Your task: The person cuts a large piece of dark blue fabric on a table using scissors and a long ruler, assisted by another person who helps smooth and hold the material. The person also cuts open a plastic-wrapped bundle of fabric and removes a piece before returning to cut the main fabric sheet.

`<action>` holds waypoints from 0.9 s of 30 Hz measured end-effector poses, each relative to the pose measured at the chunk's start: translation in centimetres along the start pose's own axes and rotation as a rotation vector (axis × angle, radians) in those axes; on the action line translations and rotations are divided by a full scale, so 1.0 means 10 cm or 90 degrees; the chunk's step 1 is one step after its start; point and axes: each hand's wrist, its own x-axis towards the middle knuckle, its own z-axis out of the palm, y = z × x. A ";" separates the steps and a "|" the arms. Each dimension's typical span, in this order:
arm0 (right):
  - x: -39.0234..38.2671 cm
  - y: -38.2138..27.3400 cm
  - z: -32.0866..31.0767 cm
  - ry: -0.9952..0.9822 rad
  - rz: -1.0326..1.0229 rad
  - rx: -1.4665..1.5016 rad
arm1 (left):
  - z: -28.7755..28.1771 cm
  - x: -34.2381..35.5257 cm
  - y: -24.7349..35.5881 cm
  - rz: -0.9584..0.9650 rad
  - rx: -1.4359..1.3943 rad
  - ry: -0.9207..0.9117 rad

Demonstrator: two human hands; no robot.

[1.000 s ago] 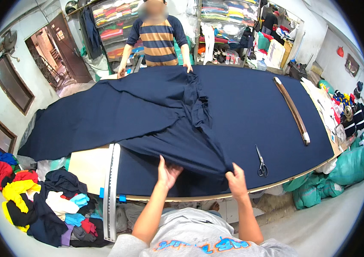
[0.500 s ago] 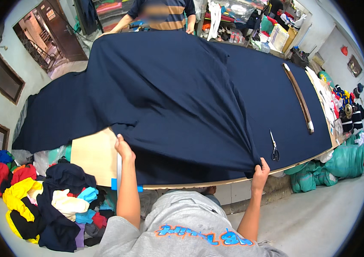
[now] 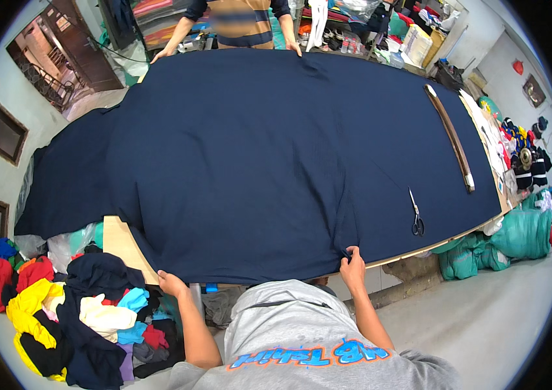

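Dark blue cloth now lies flatter across the table than half a second ago, and the person's left hand has come down to the table's near edge; the cloth covers most of the table, leaving its near left corner bare; the right hand is closed on a gathered bit of cloth at the near edge, while the left has its fingertips at the cloth's border, though I cannot tell how firmly; a co-worker's hands are apart, both at the table's far edge; uneven pulling could press the ridges beside the right hand into creases; scissors and a brown stick lie toward the table's right end, and a sideways tug could drag the scissors.
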 end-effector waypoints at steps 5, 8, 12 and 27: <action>-0.01 0.17 -0.17 0.058 -0.066 0.041 | 0.16 0.07 0.15 -0.051 -0.232 -0.138; 0.13 -0.17 -0.40 -0.005 -0.039 0.117 | 0.13 0.37 0.29 -0.114 -0.336 -0.301; 0.45 -0.41 -0.62 0.042 -0.051 0.129 | 0.04 0.60 0.88 0.107 -0.339 -0.281; 0.46 -0.61 -0.79 -0.025 -0.177 0.409 | -0.56 0.90 0.48 0.092 -0.415 0.013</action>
